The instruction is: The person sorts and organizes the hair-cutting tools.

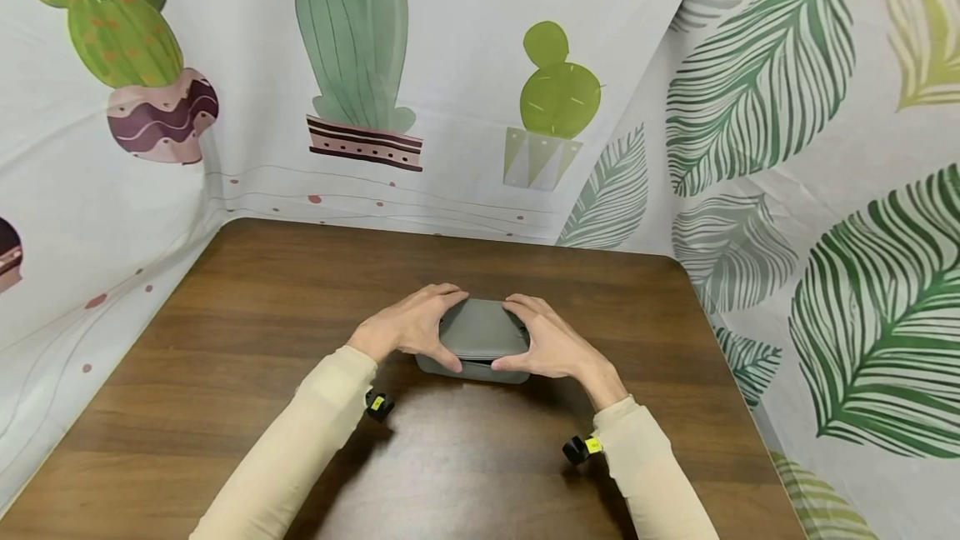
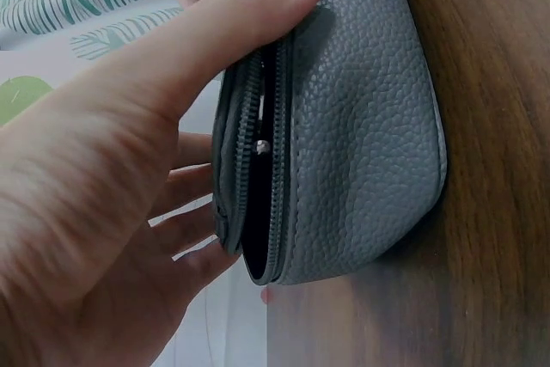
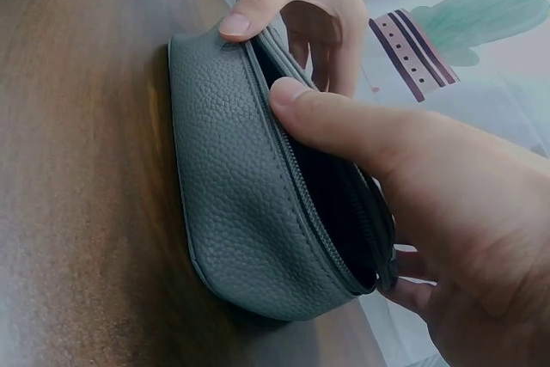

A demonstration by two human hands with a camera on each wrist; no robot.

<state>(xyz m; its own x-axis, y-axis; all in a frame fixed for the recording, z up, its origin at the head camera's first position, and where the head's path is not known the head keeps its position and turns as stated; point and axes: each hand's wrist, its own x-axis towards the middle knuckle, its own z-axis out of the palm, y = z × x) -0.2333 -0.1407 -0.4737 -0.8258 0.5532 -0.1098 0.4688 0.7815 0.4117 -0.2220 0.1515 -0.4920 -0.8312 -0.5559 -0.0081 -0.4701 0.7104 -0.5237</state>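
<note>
A grey pebbled-leather zip case (image 1: 483,327) stands on the table with its lid part lifted at the near side. My left hand (image 1: 408,323) grips its left end, thumb on the front near the zip and fingers behind the lid. At the opposite end my right hand (image 1: 553,342) holds it the same way, its thumb at the edge of the opening. The zip (image 2: 277,186) is undone along the front, leaving a dark gap. A small pale bead-like piece (image 2: 262,148) shows in that gap; the rest of the inside is hidden in shadow.
The brown wood-grain table (image 1: 300,298) has rounded far corners. Behind it hangs a white cloth (image 1: 465,65) printed with cacti, and a leaf-printed cloth (image 1: 750,148) hangs on the right. Small black cameras (image 1: 380,405) sit at both wrists.
</note>
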